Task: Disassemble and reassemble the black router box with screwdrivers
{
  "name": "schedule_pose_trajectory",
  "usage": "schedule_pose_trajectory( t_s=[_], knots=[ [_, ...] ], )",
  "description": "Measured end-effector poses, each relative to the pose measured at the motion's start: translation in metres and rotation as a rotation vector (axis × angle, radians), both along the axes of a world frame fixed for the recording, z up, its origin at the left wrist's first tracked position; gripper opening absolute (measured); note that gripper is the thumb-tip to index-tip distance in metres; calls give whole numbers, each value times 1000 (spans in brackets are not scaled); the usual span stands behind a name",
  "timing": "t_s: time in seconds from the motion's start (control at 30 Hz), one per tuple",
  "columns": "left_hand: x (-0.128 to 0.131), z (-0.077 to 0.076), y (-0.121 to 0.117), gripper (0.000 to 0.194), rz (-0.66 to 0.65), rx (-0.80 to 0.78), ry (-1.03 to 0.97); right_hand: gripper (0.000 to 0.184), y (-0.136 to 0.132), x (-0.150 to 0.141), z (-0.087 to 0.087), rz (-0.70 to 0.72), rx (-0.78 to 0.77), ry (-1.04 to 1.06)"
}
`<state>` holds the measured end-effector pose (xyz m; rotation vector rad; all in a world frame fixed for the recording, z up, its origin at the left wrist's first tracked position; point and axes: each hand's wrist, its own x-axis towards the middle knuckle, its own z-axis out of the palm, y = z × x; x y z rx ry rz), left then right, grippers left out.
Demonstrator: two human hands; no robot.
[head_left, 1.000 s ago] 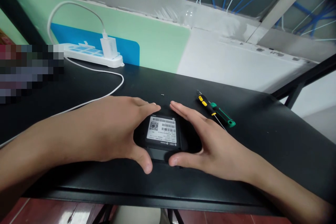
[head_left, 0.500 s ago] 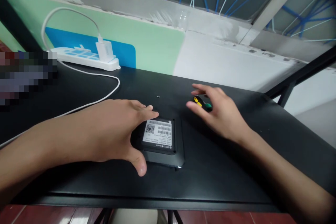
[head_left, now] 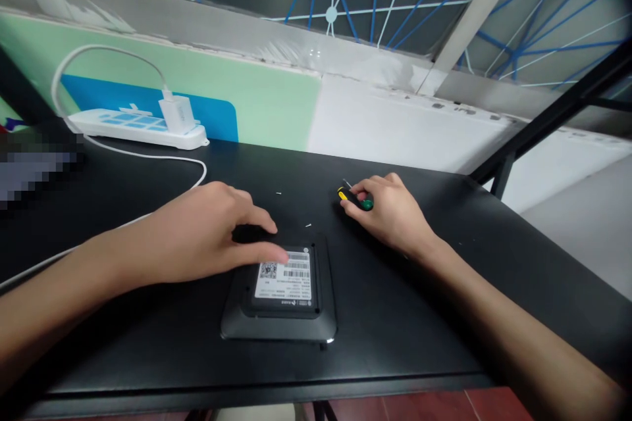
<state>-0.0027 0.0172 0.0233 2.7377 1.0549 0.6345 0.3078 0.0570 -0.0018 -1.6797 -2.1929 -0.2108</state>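
A dark grey square device [head_left: 286, 327], with a printed white label [head_left: 284, 293], lies label-side up on the black table. My left hand [head_left: 212, 230] hovers at its upper left, fingers and thumb apart and holding nothing; the thumb covers part of the label. To the right, my right hand [head_left: 388, 207] has its fingers closed round a screwdriver [head_left: 353, 197] with a black, yellow and green handle, low over the tabletop. The fingers hide part of the handle. Two small screws lie beyond the device, a nearer screw [head_left: 309, 225] and a farther screw [head_left: 278, 193].
A white power strip [head_left: 143, 130] with a plugged-in charger [head_left: 176, 113] stands against the wall at back left. Its white cable [head_left: 168, 156] runs across the table and passes behind my left arm. A black metal frame [head_left: 503, 171] borders the right side.
My right hand has closed round the screwdriver. The left hand's fingers have drawn back from above the device's far edge, and a second screw now shows there. The view has shifted.
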Motion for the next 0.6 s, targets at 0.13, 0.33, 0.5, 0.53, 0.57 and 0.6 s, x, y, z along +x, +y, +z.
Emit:
schedule_pose_trajectory(
  t_s=[0.13, 0.33, 0.5, 0.53, 0.57, 0.6],
  knots=[
    [-5, -7, 12, 33, 49, 56, -103, 27, -11, -5, 14, -24, 63, 253],
    [-6, -9, 19, 37, 219, 120, -248, 36, -26, -7, 23, 165, 354, 716],
    [-2, -11, 14, 35, 198, 110, -242, 43, -28, -14, 17, 254, 389, 803],
    [-2, -11, 13, 33, 180, 121, -237, 42, -27, -15, 15, 270, 379, 817],
    [-1, -11, 12, 32, 158, 138, -232, 40, -27, -16, 13, 287, 367, 825],
    [0, -11, 11, 31, 134, 155, -227, 39, -26, -16, 11, 302, 354, 826]
  ],
)
